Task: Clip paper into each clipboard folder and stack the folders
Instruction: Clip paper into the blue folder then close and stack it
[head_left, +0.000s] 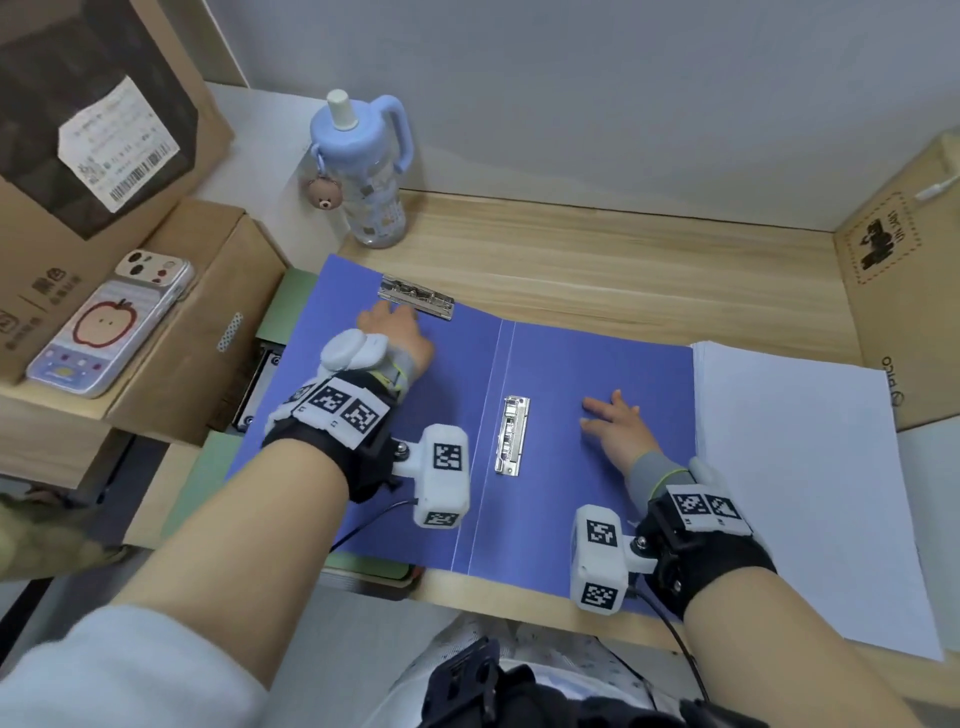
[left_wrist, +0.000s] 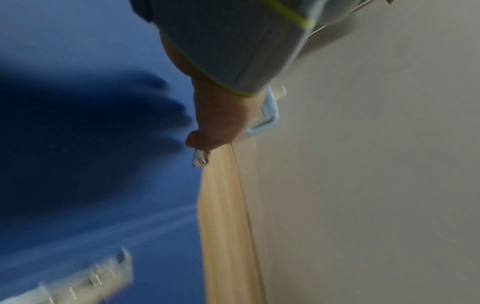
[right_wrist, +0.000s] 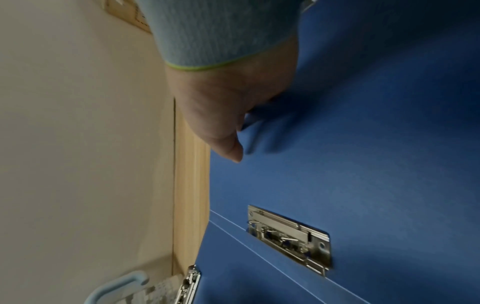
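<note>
Both hands lie flat with fingers spread on the open blue folder (head_left: 545, 364) at the table's (head_left: 649, 270) front edge: left hand (head_left: 397, 332) just beside its top clip (head_left: 415, 297), right hand (head_left: 615, 428) beside the paper stack (head_left: 810, 467).

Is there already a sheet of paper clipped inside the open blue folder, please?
No, the open blue folder shows only bare panels and metal clips, while the white paper stack lies beside it on the desk.

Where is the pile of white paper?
In the head view the white paper lies on the desk at the right, beside the open blue folder, just right of the right hand.
</note>
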